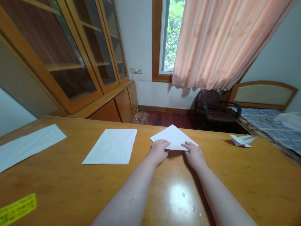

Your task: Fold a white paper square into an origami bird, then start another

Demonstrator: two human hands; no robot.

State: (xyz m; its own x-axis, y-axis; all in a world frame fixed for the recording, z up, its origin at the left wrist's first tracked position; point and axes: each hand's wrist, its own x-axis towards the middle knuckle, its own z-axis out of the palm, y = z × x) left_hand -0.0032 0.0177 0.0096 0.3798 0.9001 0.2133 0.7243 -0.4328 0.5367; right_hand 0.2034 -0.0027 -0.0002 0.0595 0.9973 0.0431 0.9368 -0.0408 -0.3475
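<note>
A white sheet of paper folded into a triangle (174, 137) is at the middle of the far part of the table, its point away from me. My left hand (160, 151) grips its near left edge, fingertips on top of the paper and the thumb out of sight. At the near right edge my right hand (193, 153) holds it the same way, fingers bent over the paper. The near edge looks slightly lifted, with a shadow beneath it.
On the wooden table (70, 194) lie a square white sheet (111, 146), a long white paper strip (30, 146), a folded paper figure (242, 141) at right and a yellow label (18, 208). Beyond stand a glass-door cabinet (100, 91) and an armchair (211, 105).
</note>
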